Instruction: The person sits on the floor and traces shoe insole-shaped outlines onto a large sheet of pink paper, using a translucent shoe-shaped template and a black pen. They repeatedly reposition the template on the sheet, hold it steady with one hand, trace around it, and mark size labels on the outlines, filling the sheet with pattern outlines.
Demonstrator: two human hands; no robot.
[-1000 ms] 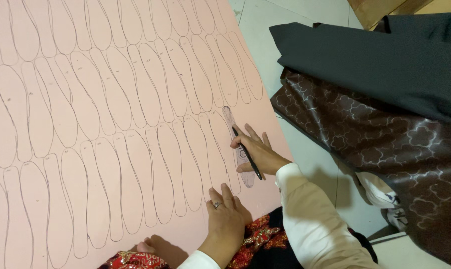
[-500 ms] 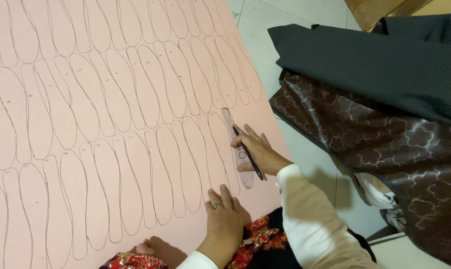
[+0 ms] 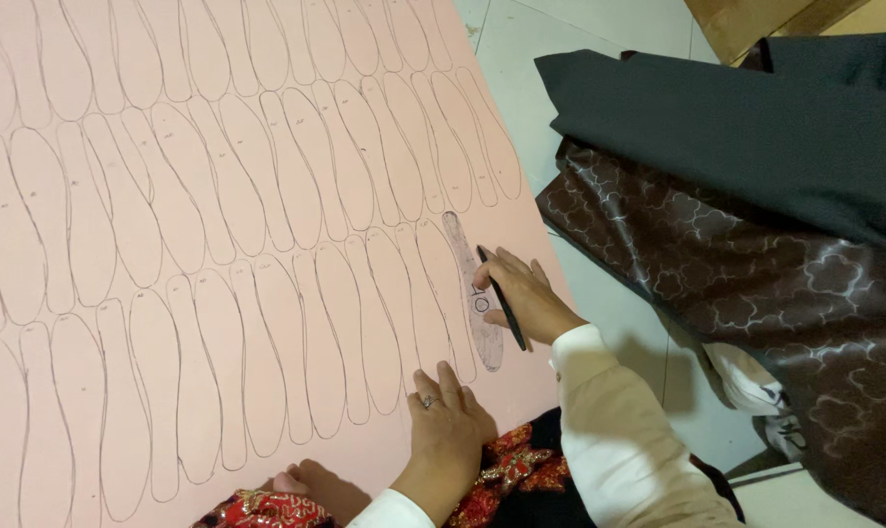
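The right hand (image 3: 521, 293) holds a black pen (image 3: 502, 311) and also presses down a grey sole-shaped pattern (image 3: 474, 293). The pattern lies flat near the right edge of a big pink sheet (image 3: 218, 196), at the end of a row of drawn sole shapes. The left hand (image 3: 448, 420) holds nothing. It lies open and flat on the bottom edge of the sheet, with a ring (image 3: 426, 401) on one finger.

To draw this shape well, I think the pattern must not slide. The fingers should push it down hard while the pen tip runs right along its edge. It should sit close to the last drawn shape, but not over it. The flat left hand helps stop the sheet from moving.

Since half a second ago, almost nothing has changed. Both hands, the pen and the pattern are in the same spots. The dark cloth (image 3: 736, 127) and the brown shiny cloth (image 3: 717, 264) on the floor to the right have not moved.
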